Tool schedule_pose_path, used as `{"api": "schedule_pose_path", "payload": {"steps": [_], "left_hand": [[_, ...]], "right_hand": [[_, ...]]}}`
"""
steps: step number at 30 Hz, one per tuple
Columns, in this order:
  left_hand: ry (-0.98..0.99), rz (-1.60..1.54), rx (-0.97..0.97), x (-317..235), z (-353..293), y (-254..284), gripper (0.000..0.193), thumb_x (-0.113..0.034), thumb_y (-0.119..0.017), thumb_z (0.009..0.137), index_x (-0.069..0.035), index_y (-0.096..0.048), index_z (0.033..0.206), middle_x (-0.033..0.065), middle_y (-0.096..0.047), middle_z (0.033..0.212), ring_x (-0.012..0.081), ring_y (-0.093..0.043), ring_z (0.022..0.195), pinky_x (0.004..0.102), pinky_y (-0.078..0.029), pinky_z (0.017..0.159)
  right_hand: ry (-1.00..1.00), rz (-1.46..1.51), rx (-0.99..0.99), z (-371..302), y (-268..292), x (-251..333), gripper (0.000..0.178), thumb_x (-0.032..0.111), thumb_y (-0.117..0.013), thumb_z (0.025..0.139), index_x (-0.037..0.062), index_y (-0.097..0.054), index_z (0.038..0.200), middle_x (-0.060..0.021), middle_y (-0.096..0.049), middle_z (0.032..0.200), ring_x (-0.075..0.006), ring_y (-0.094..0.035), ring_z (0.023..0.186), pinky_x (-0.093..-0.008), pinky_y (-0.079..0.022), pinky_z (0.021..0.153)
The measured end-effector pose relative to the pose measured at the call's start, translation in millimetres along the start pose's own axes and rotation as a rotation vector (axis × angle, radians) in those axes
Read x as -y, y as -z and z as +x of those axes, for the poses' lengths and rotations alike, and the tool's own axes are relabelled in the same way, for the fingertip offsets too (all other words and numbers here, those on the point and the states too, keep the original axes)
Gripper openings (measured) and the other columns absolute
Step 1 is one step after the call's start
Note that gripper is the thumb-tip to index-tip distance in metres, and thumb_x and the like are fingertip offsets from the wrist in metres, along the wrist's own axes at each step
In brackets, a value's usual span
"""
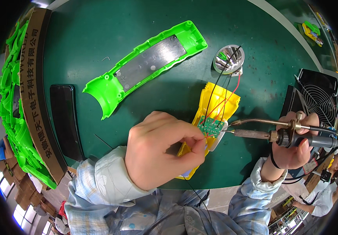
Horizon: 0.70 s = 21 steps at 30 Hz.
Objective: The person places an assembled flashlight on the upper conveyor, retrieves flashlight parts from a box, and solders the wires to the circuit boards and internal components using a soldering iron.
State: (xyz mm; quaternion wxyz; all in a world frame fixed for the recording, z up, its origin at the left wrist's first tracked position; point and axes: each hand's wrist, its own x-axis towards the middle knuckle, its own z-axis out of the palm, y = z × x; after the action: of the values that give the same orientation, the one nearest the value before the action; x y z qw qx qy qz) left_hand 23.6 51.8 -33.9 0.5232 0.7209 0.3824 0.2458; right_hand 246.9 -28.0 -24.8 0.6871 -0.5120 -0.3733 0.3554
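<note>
My left hand (159,150) pinches a thin wire against a small green circuit board (211,126) that rests on a yellow plastic shell half (220,103). In my right hand (294,150) is a soldering iron (263,134), held level with its tip touching the board's right edge. Red and black wires run from the board up to a shiny silver reflector cup (228,59). A long bright green shell half (149,66) with a grey metal plate inside lies open on the dark green table (90,35), above my left hand.
A cardboard box (34,98) full of green plastic shells stands at the left edge. A black flat slab (65,119) lies beside it. A black fan unit (317,98) sits at the right. Another person sits at the lower right.
</note>
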Motion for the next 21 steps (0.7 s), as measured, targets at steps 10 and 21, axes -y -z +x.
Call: {"api": "schedule_pose_path", "payload": {"steps": [10,21], "left_hand": [[-0.098,0.105,0.014,-2,4,-3,0.015,0.003,-0.062,0.054,-0.004,-0.06,0.067,0.0027,-0.057,0.061,0.0149,-0.053,0.057,0.0257,-0.041,0.056],[-0.193,0.114,0.091,2,-1,-13,0.015,0.002,-0.065,0.058,-0.004,-0.06,0.071,0.0108,-0.05,0.093,0.0196,-0.055,0.072,0.0264,-0.046,0.065]], "right_hand": [[0.015,-0.126,-0.035,3,-3,-1,0.033,0.029,-0.059,0.068,0.0028,-0.041,0.075,-0.0067,-0.043,0.065,-0.0126,-0.039,0.057,-0.0219,-0.034,0.049],[0.094,0.168,-0.214,2,17,7,0.025,0.02,-0.057,0.071,0.0102,-0.039,0.085,-0.0025,-0.045,0.082,-0.0128,-0.042,0.074,-0.0229,-0.037,0.061]]}}
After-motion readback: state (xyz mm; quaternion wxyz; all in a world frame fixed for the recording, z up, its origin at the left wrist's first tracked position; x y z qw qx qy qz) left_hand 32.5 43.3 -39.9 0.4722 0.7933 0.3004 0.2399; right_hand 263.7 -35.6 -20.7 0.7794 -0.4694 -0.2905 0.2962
